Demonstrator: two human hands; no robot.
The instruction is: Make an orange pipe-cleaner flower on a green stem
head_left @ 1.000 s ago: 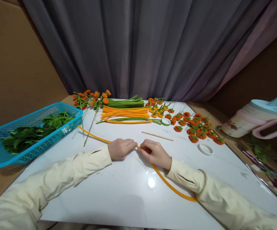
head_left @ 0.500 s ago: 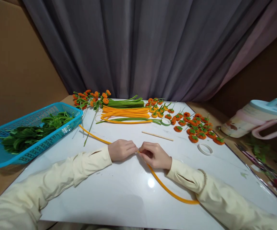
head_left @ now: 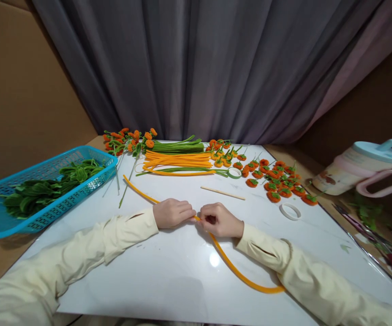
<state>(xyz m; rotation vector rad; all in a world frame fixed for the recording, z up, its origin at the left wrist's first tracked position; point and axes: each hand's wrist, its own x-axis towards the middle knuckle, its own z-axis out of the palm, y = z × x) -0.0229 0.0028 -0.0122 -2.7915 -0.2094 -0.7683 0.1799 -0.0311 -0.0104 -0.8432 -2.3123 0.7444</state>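
I list one orange pipe cleaner, across the middle of the counter, one end curving to the right sleeve. Left hand: fingers clamped on it. Right hand: thumb and finger pinching it, just beside the left. Wooden stick: beyond the right hand. Orange bundle: farther back. Blue basket, green leaves inside: left side.

- A white glare gleams on the glossy worktop, soft shadow nearby.
- The grey curtain hangs dim behind.
- Wide-angle distortion stretches the edges.
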